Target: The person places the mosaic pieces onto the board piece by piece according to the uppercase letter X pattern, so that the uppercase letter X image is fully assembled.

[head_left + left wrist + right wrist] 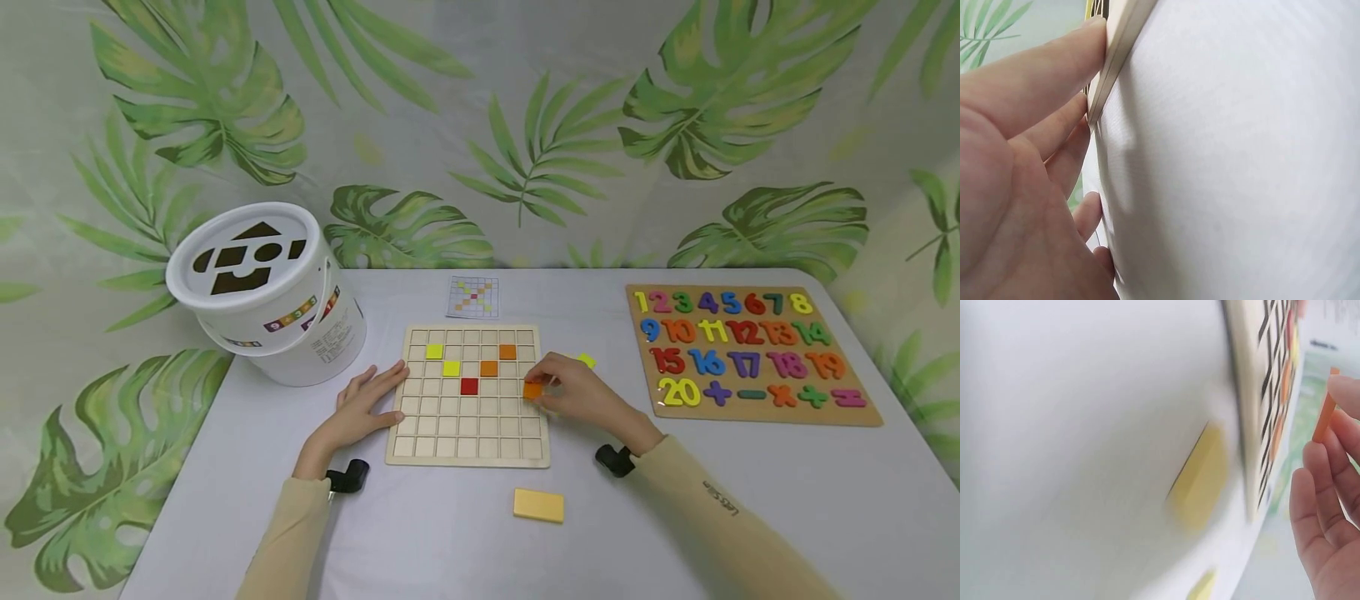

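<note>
Where the white table (675, 500) meets its far left corner, a white bucket (277, 308) lies tilted, its lid cut with shape holes. Next rightward, the left hand (367, 408) rests flat on the table with straight, relaxed fingers (1054, 75) pressed against the left edge of the wooden grid board (468, 396); it grasps nothing. The board is square and pale, divided into small square cells, lying flat with its edges roughly parallel to the table's near edge. It carries two yellow tiles (442, 360), two orange tiles (498, 360) and one red tile (469, 386), set in a V pattern. Behind the board lies a small pattern card (473, 297); in front of it, a yellow block (538, 506), well apart from the board.

At the board's right edge, the right hand (581, 396) pinches an orange tile (532, 390) between thumb and fingertips (1329, 456). The tile is thin and square; the right wrist view shows it edge-on, held clear of the board. The wrist reaches in from the right, sleeve resting low over the table. A loose yellow tile (587, 361) lies just behind this hand. Farthest right sits a number puzzle board (750, 354) with coloured numerals.
</note>
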Action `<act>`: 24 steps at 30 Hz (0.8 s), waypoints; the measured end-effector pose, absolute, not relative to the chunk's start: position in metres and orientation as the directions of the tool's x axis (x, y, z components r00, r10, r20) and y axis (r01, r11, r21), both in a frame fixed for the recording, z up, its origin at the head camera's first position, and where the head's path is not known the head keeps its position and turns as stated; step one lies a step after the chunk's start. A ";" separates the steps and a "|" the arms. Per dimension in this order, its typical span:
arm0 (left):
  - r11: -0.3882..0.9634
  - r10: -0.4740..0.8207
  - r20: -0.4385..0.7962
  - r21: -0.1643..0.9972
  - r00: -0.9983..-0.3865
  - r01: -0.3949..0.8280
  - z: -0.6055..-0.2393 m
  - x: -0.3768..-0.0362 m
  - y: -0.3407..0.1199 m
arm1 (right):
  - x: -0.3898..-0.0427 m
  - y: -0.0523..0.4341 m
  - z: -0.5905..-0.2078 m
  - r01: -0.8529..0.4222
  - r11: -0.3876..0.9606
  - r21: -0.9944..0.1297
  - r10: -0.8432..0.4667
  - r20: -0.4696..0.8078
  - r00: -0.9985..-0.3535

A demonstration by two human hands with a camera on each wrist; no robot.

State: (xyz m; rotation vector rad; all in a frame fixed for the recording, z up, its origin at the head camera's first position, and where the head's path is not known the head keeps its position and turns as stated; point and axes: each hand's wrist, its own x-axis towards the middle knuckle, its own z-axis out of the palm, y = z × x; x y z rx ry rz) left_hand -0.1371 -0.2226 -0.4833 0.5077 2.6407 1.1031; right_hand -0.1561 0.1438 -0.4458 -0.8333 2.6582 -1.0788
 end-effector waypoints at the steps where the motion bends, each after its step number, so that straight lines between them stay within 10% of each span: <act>1: 0.656 0.401 -0.082 0.721 -0.913 0.223 -0.483 -0.137 -0.222 | -0.157 0.137 -0.446 -0.444 0.579 -0.684 -0.563 0.059 -0.825; 24: 0.664 0.393 -0.084 0.715 -0.916 0.220 -0.482 -0.136 -0.221 | -0.165 0.029 -0.456 -0.548 0.583 -0.599 -0.694 -0.018 -0.720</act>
